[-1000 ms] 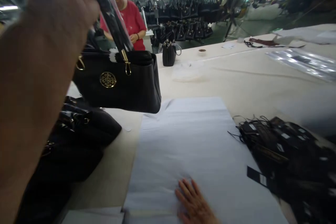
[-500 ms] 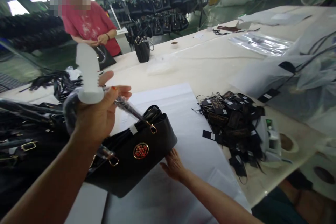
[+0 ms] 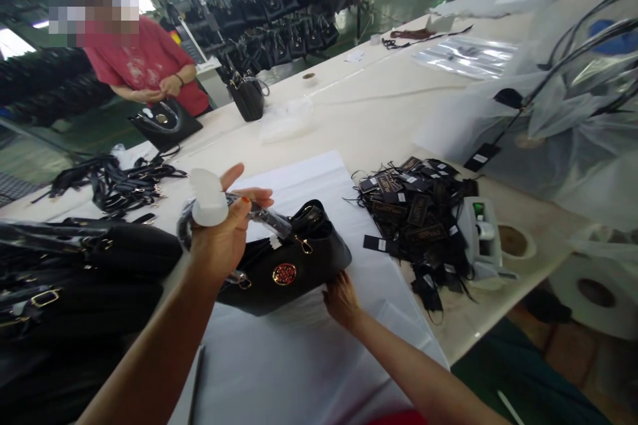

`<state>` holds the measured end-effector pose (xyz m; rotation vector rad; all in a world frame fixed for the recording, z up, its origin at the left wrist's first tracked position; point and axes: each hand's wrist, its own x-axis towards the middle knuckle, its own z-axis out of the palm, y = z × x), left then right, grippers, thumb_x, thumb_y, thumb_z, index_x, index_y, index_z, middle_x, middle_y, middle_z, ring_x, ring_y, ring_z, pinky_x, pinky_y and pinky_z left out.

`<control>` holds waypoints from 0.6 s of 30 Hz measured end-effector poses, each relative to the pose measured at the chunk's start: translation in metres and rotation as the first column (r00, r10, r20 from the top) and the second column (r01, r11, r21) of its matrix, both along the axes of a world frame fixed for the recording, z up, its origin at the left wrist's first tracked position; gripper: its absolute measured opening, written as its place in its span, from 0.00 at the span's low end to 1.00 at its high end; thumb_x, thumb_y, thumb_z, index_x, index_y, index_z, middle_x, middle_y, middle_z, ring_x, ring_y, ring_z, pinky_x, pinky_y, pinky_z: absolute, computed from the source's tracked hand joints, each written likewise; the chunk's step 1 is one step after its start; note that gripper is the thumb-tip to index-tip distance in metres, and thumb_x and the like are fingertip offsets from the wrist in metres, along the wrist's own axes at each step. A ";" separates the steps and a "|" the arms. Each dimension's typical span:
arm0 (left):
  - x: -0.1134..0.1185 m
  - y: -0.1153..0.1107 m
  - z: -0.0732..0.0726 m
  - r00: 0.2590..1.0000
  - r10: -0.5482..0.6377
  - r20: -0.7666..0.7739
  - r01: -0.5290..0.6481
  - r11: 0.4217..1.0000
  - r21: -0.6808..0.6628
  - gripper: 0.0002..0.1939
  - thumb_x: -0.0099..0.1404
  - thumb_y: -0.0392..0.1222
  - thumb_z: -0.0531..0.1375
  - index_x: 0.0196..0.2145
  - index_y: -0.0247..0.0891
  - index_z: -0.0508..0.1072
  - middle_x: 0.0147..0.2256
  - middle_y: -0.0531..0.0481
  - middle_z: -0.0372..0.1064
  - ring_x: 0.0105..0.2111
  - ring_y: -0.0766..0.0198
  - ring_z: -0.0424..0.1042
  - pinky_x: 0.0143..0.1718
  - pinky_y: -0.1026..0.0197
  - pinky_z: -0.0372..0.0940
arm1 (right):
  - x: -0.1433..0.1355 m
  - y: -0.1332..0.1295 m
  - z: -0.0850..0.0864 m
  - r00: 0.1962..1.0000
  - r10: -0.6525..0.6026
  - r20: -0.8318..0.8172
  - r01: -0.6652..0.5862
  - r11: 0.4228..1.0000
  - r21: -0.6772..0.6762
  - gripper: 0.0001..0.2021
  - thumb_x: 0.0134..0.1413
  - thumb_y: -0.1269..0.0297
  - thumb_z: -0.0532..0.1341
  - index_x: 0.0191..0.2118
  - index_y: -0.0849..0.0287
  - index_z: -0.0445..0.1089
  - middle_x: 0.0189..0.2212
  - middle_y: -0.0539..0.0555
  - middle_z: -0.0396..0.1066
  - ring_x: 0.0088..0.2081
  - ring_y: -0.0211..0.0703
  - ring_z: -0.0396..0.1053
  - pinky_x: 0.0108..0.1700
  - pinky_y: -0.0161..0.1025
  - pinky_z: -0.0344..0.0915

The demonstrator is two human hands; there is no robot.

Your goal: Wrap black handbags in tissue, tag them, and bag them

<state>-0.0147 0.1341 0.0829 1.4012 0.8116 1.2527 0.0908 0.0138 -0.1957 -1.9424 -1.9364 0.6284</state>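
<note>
A black handbag (image 3: pixel 313 279) with a round red and gold emblem hangs tilted over the white sheet (image 3: pixel 299 358). My left hand (image 3: pixel 222 239) is closed around its plastic-wrapped handle (image 3: pixel 272 219), the thumb across it and some fingers stretched out. A white, notched flat piece (image 3: pixel 208 198) sticks up by that thumb; how it is fixed cannot be seen. At the bag's lower right corner is my right hand (image 3: pixel 343 299), gripping the underside, its fingertips partly hidden by the bag.
Black bags (image 3: pixel 114 279) crowd the left. Straps (image 3: pixel 124 179) lie behind them. Tags (image 3: pixel 419 212) are heaped at right beside a white dispenser (image 3: pixel 491 239) and a tape roll (image 3: pixel 516 240). A person in red (image 3: pixel 144 60) handles another black bag (image 3: pixel 167 123) across the table.
My left hand has moved right and down with the handle, and the handbag has shifted right. The right hand stays at its corner. The camera view has turned somewhat.
</note>
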 end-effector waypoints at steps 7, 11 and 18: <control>-0.001 0.002 -0.006 0.999 -0.013 -0.030 0.013 1.000 -0.006 0.28 0.50 0.46 0.67 0.48 0.39 0.69 0.31 0.49 0.75 0.31 0.60 0.73 0.39 0.55 0.68 | -0.002 0.010 0.014 1.000 -0.004 -0.024 0.004 1.000 -0.024 0.16 0.54 0.68 0.56 0.48 0.63 0.70 0.47 0.61 0.71 0.52 0.50 0.63 0.56 0.45 0.57; -0.007 0.009 -0.003 0.998 -0.036 -0.059 0.034 0.999 -0.027 0.27 0.51 0.46 0.67 0.48 0.40 0.69 0.31 0.49 0.75 0.31 0.59 0.73 0.39 0.53 0.67 | -0.007 0.006 0.014 1.000 0.020 -0.022 -0.020 1.000 -0.005 0.20 0.53 0.67 0.57 0.53 0.62 0.66 0.51 0.60 0.68 0.55 0.50 0.60 0.58 0.45 0.54; -0.021 0.021 -0.002 0.994 -0.084 -0.068 0.078 0.993 -0.087 0.25 0.49 0.46 0.68 0.46 0.44 0.71 0.31 0.49 0.76 0.32 0.59 0.73 0.39 0.54 0.68 | 0.050 0.006 -0.001 0.996 0.003 0.087 -0.008 0.998 0.059 0.20 0.55 0.74 0.52 0.53 0.59 0.65 0.54 0.59 0.65 0.58 0.48 0.56 0.60 0.49 0.50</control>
